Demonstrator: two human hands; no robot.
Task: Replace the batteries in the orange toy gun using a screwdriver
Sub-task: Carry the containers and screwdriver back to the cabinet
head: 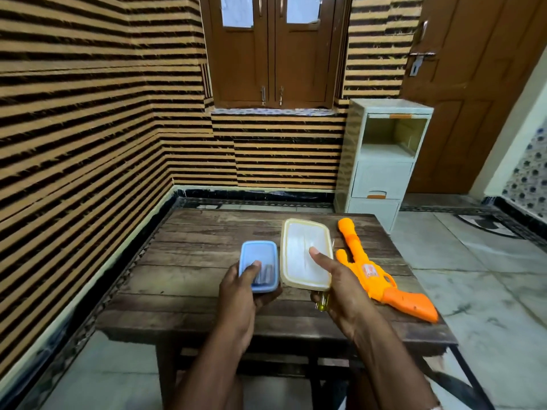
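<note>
Head view: opening stage of the battery change. The left hand (239, 288) grips the near end of a small blue box (260, 255), thumb on its lid, with dark cylinders (265, 274), probably batteries, showing through it. The right hand (340, 288) holds a larger cream box (302, 250), thumb pressed on the lid and fingers curled beneath; the clear yellow handle of a screwdriver (323, 302) pokes out under those fingers. The orange toy gun (370, 272) lies flat on the wooden worktop (192, 247), just right of the cream box, untouched. By appearance nothing is yet unscrewed: opening the compartment, swapping cells and refastening all remain.
</note>
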